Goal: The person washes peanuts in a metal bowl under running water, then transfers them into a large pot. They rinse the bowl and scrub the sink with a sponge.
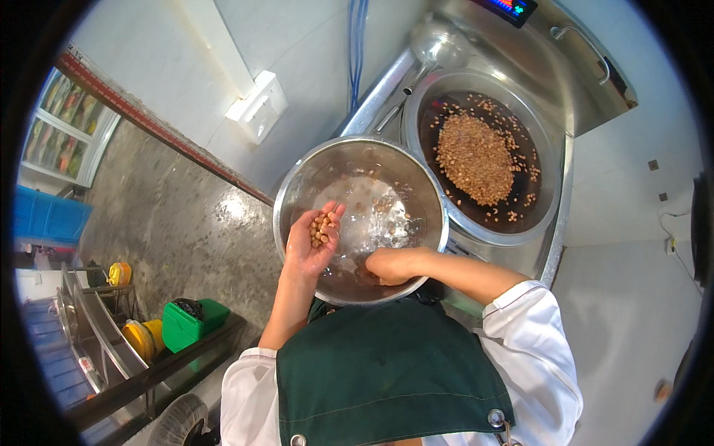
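My left hand (308, 245) is palm up and cupped around a handful of wet, tan, peanut-like kernels (321, 229). It is held over the left part of a round stainless steel pot (289, 184) that contains water. Inside the same pot, near its front wall, my right hand (393, 266) reaches down with its fingers bent. Those fingertips are hidden, so I cannot see whether they grip anything. A few kernels lie scattered in the water. Beyond the pot, a wide metal basin (549, 195) holds dark liquid and a large heap of similar kernels (477, 159).
A large metal ladle (438, 47) rests behind the basin on a steel counter (549, 245). Above is a lit display panel (510, 8). A wall socket box (259, 108) is at left. A green bin (192, 323) and yellow bucket (142, 339) stand on the floor.
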`<state>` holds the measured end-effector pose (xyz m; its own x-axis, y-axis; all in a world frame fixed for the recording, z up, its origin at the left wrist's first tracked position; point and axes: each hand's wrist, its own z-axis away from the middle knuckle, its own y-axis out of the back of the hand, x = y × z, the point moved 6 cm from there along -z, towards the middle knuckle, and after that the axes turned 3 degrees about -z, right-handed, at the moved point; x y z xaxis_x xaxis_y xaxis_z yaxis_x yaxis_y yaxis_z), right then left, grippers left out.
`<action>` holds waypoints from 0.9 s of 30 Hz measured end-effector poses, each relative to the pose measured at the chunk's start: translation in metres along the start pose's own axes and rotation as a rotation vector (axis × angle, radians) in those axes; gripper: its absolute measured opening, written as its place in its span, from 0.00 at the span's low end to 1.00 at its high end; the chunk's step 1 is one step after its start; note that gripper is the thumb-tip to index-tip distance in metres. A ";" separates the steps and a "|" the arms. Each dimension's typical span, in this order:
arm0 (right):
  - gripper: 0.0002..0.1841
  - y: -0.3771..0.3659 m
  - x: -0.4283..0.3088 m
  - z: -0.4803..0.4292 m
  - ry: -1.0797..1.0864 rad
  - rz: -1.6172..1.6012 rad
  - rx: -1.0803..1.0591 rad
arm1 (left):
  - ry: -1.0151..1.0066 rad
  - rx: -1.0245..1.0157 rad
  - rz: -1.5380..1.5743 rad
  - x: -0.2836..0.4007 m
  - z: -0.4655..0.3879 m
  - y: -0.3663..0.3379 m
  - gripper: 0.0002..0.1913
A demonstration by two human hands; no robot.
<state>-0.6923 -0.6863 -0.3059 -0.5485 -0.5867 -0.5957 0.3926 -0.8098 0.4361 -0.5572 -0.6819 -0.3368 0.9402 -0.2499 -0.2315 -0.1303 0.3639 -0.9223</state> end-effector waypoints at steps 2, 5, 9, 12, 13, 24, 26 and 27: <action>0.05 0.012 -0.014 0.008 0.158 -0.082 0.068 | -0.103 0.168 -0.068 0.004 0.001 0.009 0.14; 0.07 0.033 -0.036 0.020 0.233 -0.101 0.234 | -0.248 0.334 -0.227 -0.005 0.005 0.008 0.14; 0.09 0.063 -0.078 0.042 0.416 0.017 0.719 | -0.109 0.396 -0.422 -0.024 0.009 -0.004 0.15; 0.10 0.085 -0.068 0.044 0.349 0.119 0.846 | -0.094 0.341 -0.291 -0.027 0.009 -0.007 0.12; 0.12 0.101 -0.055 0.047 0.324 0.218 0.986 | -0.091 0.320 -0.243 -0.026 0.008 -0.006 0.12; 0.16 0.033 0.040 -0.020 0.053 0.282 0.358 | -0.092 0.153 -0.098 -0.018 0.007 -0.010 0.13; 0.14 0.018 0.028 -0.021 0.073 0.336 0.196 | -0.212 0.287 -0.124 -0.016 0.008 -0.009 0.14; 0.14 0.011 0.022 -0.018 0.034 0.312 0.184 | -0.220 0.267 -0.158 -0.018 0.009 -0.013 0.14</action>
<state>-0.6864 -0.7086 -0.3263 -0.3968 -0.8080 -0.4354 0.3965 -0.5788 0.7126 -0.5697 -0.6745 -0.3180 0.9910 -0.1338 0.0059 0.0812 0.5648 -0.8212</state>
